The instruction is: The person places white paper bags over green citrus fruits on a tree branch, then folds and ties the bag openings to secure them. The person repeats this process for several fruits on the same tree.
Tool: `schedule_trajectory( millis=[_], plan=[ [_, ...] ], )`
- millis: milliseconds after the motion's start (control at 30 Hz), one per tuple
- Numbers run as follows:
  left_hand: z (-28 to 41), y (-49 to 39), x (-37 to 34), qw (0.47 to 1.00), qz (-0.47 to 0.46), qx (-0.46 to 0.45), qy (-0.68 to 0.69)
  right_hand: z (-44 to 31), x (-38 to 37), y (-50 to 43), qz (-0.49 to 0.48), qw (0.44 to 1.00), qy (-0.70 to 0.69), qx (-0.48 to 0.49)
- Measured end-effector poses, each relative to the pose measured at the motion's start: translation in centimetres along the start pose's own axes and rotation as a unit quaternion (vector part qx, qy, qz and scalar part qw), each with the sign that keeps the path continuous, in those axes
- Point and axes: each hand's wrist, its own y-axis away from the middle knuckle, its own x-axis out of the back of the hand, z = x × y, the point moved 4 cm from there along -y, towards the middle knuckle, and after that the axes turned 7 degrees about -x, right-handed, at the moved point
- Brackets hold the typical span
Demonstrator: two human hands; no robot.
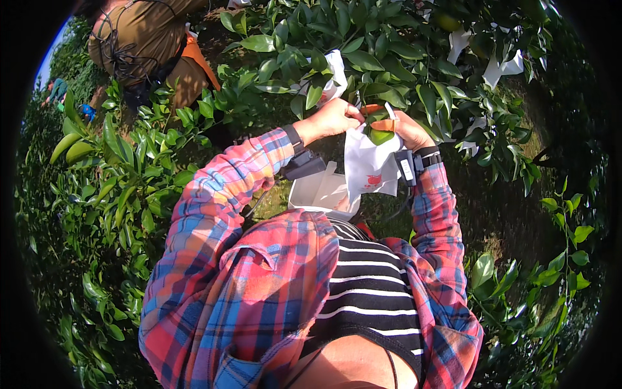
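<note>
A white paper fruit bag (371,163) with a red printed fruit mark hangs between my hands, its mouth upward. My left hand (333,118) pinches the bag's upper left edge between thumb and fingers. On the other side, my right hand (409,130) grips the upper right edge, with orange covers on two fingertips. Something green (381,136), a leaf or part of a fruit, shows at the bag's mouth; the inside is hidden. Below the bag, a white plastic tub (297,194) at my waist holds pale sheets that look like more paper bags.
Leafy citrus branches (369,58) hang just above my hands. Another white bag (334,78) is among the leaves, and several more (503,68) hang at the right. A person in brown clothing (141,44) bends at upper left. Foliage (112,150) with green fruits stands at left.
</note>
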Motion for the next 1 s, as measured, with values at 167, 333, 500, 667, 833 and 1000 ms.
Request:
schedule_trajectory(
  millis=[167, 333, 500, 667, 833, 1000],
  plan=[
    [-0.1, -0.5, -1.3, 0.999, -0.001, 0.012, 0.042, 0.6, 0.8, -0.2, -0.018, 1.0, -0.018, 0.014],
    [-0.7, -0.6, -1.9, 0.992, 0.061, -0.005, 0.108, 1.7, 1.8, -0.7, 0.004, 0.997, -0.074, 0.013],
    [-0.4, 0.0, -1.9, 0.985, 0.16, -0.021, -0.059, 1.3, 1.0, -0.5, 0.013, 0.995, -0.096, -0.009],
    [2.2, 2.0, -1.3, 0.84, 0.242, -0.18, -0.452, -0.6, -0.3, -0.4, 0.087, 0.993, 0.077, 0.012],
    [1.8, 2.3, -0.6, 0.789, 0.219, -0.197, -0.54, -2.6, -1.3, -0.9, 0.125, 0.963, 0.217, 0.103],
    [-0.2, 1.3, 1.3, 0.996, 0.093, 0.011, -0.008, -2.2, -1.2, -0.9, 0.097, 0.986, 0.116, 0.074]
  ],
)
